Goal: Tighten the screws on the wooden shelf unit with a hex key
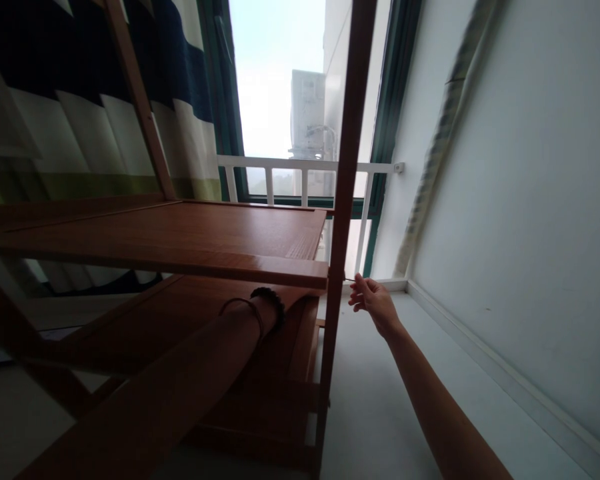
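A brown wooden shelf rack point(180, 233) fills the left and middle of the view. My left forearm reaches in under its upper shelf board point(260, 263), with dark bracelets point(267, 301) on the wrist. The board hides my left hand. My right hand point(374, 301) is stretched out beside the rack's front right upright post point(347, 167), just below the level of the upper board. Its fingers are curled, and thumb and forefinger seem pinched on a thin small thing at the post, too small to name.
A lower shelf point(180, 320) lies under my left arm. Behind the rack are a window with a white railing point(300, 165), a striped curtain point(80, 100) at left and a white wall point(530, 200) at right. The pale floor point(380, 413) runs along the wall's skirting.
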Demonstrator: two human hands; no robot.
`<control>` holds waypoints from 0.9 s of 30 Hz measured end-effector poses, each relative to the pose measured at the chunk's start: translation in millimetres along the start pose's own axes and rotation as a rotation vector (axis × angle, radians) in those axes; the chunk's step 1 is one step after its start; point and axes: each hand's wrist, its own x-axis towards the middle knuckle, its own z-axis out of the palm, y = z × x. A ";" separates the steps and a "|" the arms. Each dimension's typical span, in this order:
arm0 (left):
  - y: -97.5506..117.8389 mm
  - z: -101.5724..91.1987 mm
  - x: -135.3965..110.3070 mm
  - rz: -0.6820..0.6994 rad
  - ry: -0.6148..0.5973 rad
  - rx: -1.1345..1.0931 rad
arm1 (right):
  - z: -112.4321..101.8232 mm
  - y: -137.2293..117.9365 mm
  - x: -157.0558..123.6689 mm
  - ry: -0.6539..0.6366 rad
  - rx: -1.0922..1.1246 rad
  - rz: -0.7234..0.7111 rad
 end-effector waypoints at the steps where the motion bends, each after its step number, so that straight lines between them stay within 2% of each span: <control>1: -0.3 0.3 0.4 0.002 -0.001 -0.001 | 0.0 -0.4 -0.4 -0.010 -0.013 0.012; 8: 0.7 0.2 -2.8 0.010 0.016 -0.012 | -1.4 -8.1 -1.8 -0.127 0.072 0.134; 12: 4.3 -2.2 -5.9 0.016 0.021 -0.015 | 2.7 -14.0 -2.7 -0.129 0.226 0.273; 14: 5.7 -3.2 -5.7 0.016 0.013 -0.014 | 4.5 -16.6 -2.9 -0.123 0.238 0.299; 18: 5.7 -4.2 -3.6 0.014 -0.002 -0.013 | 0.8 -19.7 -2.5 -0.066 0.162 0.125; 20: 4.4 -4.1 -2.2 0.014 -0.004 -0.011 | -5.4 -20.5 -2.3 -0.119 0.160 0.045; 22: 2.5 -3.8 -0.6 0.023 -0.011 -0.013 | -12.3 -20.5 -2.2 -0.225 0.164 0.017; 24: 0.6 -3.3 1.1 0.052 -0.031 -0.015 | -17.0 -19.3 -2.1 -0.277 0.160 0.003; 27: -0.9 -2.8 2.9 0.093 -0.061 -0.017 | -15.3 -15.1 -0.8 -0.220 0.119 -0.023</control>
